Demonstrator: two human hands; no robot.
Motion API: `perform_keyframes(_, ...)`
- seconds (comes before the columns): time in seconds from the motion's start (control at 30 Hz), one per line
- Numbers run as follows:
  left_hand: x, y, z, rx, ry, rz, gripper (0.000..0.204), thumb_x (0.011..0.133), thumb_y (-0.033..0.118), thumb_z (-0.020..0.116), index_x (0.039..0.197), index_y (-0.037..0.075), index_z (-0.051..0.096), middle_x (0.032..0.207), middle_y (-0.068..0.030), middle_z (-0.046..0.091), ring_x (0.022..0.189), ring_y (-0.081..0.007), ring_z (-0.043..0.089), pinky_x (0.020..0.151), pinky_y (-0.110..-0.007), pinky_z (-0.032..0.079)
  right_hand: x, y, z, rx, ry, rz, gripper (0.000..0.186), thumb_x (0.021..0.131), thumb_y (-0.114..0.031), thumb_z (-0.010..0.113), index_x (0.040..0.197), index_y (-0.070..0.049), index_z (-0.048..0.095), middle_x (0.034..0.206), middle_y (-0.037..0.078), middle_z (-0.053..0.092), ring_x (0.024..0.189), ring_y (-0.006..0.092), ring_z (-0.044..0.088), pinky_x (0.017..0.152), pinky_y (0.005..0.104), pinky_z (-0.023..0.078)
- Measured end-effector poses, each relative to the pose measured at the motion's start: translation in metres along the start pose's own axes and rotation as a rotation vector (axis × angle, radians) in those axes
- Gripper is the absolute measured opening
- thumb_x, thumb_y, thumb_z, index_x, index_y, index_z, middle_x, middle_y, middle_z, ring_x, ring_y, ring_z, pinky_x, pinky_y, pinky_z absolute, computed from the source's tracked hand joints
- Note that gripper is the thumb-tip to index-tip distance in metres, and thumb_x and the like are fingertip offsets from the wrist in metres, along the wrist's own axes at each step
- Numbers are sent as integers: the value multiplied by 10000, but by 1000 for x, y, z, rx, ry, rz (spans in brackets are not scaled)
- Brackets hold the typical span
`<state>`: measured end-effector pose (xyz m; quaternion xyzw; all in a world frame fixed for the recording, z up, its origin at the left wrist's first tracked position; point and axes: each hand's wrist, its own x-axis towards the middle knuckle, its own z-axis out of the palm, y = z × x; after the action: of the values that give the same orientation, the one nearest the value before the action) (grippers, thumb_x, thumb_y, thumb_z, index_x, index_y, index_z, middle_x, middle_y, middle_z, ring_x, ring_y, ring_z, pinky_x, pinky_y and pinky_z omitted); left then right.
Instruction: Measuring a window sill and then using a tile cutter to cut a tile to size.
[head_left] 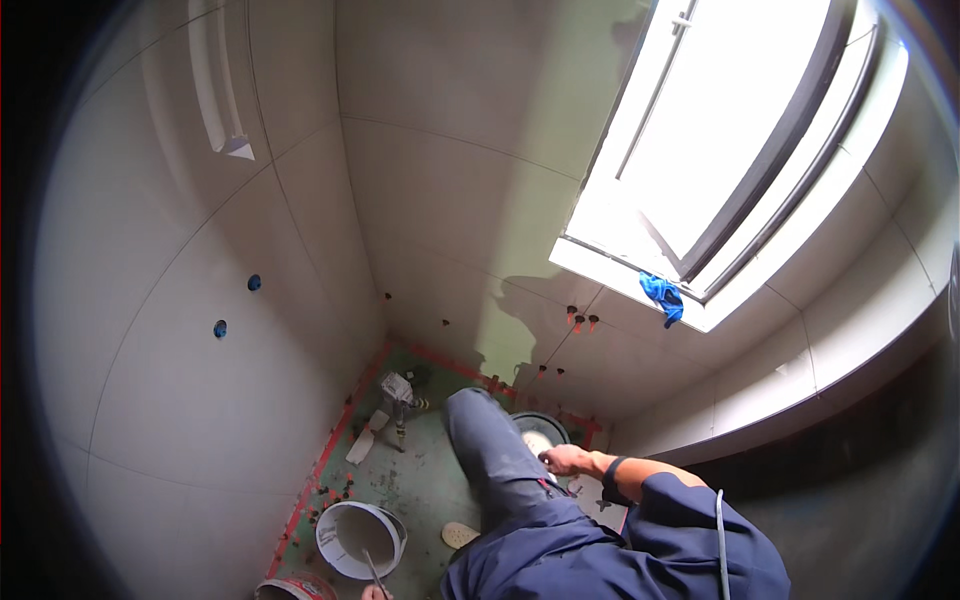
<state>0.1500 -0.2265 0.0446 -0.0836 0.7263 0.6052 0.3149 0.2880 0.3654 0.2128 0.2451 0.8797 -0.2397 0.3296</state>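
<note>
— Where do we have our left hand (376,594)?
— At the lower edge, partly cut off. Its fingers close around a thin stick (375,570) that slants up into the white bucket (340,530).
— And our right hand (566,460)?
— It's beside our bent knee (472,410), at the near side of the dark bucket (556,431). The fingers look curled, but we can't tell whether they pinch anything. There's something pale in that bucket; we can't make out what.
— What do we see around the white bucket?
— A reddish bucket (318,584) stands just beside it at the lower left, and a pale yellow clog (459,535) is on the floor (425,492) to its right.
— Farther off?
— A power tool (397,388) sits on the green floor near the corner, with red tape (327,445) running along the foot of the left wall (190,420).
— Anything higher up?
— We see two blue-rimmed holes (254,283) in that wall. On the right, a blue cloth (662,298) hangs over the sill of the bright window (740,110).
</note>
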Motion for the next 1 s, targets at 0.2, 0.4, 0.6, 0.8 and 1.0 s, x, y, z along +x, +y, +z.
perform_keyframes(0.2, -77, -5, -135, 41, 178, -311, 249, 968, 265, 541, 1023, 35, 620, 829, -61, 628, 749, -192, 572, 690, -357, 475, 37, -63, 36, 166, 225, -33, 362, 886, -419, 577, 1012, -94, 672, 963, 166, 690, 935, 370, 650, 785, 476, 513)
perform_keyframes(0.4, -93, -17, -95, -289, 260, -226, 217, 984, 176, 493, 800, 80, 558, 664, -10, 557, 563, -116, 548, 503, -271, 452, 38, -107, 108, -80, -241, -263, 351, 850, -378, 571, 1001, -82, 683, 982, 202, 685, 927, 377, 660, 783, 484, 521)
perform_keyframes(0.6, -53, 40, -87, 86, 423, 39, 259, 934, 244, 557, 795, 35, 623, 687, -17, 577, 658, -124, 522, 615, -313, 432, 151, -136, 100, -409, -413, -507, 404, 864, -292, 574, 1161, -21, 617, 1126, 236, 643, 1069, 380, 613, 883, 481, 493)
perform_keyframes(0.8, -121, 37, -89, -205, 677, -312, 246, 919, 260, 592, 877, 31, 673, 697, -20, 615, 628, -117, 568, 570, -291, 461, 319, -221, 14, 286, -273, -416, 198, 871, -135, 574, 954, 39, 617, 733, 125, 656, 687, 242, 686, 487, 351, 555)
perform_keyframes(1.0, -166, -6, -106, -296, 704, -381, 217, 913, 231, 607, 890, 29, 682, 681, -10, 592, 633, -108, 547, 580, -290, 461, 312, -375, -40, 16, -95, -597, 215, 886, -160, 582, 908, 48, 630, 743, 115, 655, 657, 192, 665, 533, 325, 563)
